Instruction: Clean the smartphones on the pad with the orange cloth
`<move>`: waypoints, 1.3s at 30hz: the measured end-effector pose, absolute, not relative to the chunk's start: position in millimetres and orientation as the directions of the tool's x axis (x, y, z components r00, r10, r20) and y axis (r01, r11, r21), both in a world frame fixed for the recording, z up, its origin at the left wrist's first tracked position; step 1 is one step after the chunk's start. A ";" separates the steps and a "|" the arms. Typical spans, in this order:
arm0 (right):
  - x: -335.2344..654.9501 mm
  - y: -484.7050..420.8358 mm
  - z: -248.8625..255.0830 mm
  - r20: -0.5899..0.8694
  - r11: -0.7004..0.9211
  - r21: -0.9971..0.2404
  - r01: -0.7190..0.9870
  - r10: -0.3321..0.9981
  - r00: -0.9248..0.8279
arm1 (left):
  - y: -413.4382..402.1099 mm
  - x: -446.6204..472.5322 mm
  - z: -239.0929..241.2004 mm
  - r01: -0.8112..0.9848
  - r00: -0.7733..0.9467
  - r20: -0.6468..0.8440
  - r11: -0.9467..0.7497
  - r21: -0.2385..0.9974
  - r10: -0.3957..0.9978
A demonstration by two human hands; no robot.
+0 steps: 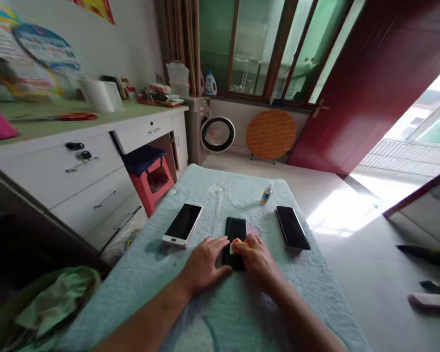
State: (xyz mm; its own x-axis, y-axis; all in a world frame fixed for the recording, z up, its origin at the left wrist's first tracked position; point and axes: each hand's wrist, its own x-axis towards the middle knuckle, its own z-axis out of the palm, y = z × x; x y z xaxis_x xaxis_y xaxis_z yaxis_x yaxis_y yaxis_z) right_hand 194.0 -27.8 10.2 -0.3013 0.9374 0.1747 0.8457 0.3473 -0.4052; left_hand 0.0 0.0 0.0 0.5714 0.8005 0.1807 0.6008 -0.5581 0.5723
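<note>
Central smartphone: is lying flat on the cloth-covered bench, at the clock's hub.
Left hand: is resting at the phone's nine o'clock edge, fingers extended, thumb spread, grasping nothing visible.
Right hand: is pinching an orange wad against the phone's face.
Skid risk: the phone could be sliding on the soft fabric if the wad is pushing harder than the opposite fingers are bracing.
Scratch risk: glossy surface could be marking if grit is sitting under the wad.
Small bottle, one o'clock: is standing upright on uneven cloth; could be toppling if a sleeveless forearm is dragging the fabric.
Dark smartphone, between two and three o'clock: is lying near the bench's edge; could be falling if knocked outward.
White-framed smartphone, near ten o'clock: slim rectangle, rounded corners, black glassy screen, is lying flat.
Bench covering: pale-blue textile, is showing wrinkles and a quilted-looking texture.
Wad: bright orange, crumpled; fibre is remaining indistinct.
</note>
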 end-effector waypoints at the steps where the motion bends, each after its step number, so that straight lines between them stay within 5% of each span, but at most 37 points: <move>1: 192.3 -28.0 11.1 0.172 0.369 -0.401 0.838 0.929 -0.327 | -0.2 -0.9 -0.3 0.604 0.567 0.184 -0.557 0.570 0.803; 7: 189.5 -30.1 20.6 0.186 0.519 -0.466 0.717 0.850 -0.494 | -1.3 -2.6 -0.5 0.590 0.571 0.208 -0.574 0.568 0.794; 13: 204.2 -25.9 15.1 0.199 0.489 -0.562 0.667 0.863 -0.465 | -1.5 -2.6 0.8 0.590 0.557 0.208 -0.559 0.582 0.804; 26: 213.3 -18.8 8.2 0.208 0.309 -0.554 0.773 0.950 -0.230 | -1.4 -1.5 2.4 0.610 0.559 0.194 -0.559 0.562 0.806; 39: 190.5 -29.3 15.8 0.184 0.501 -0.457 0.735 0.862 -0.472 | -2.7 -0.7 -1.1 0.617 0.564 0.233 -0.591 0.520 0.793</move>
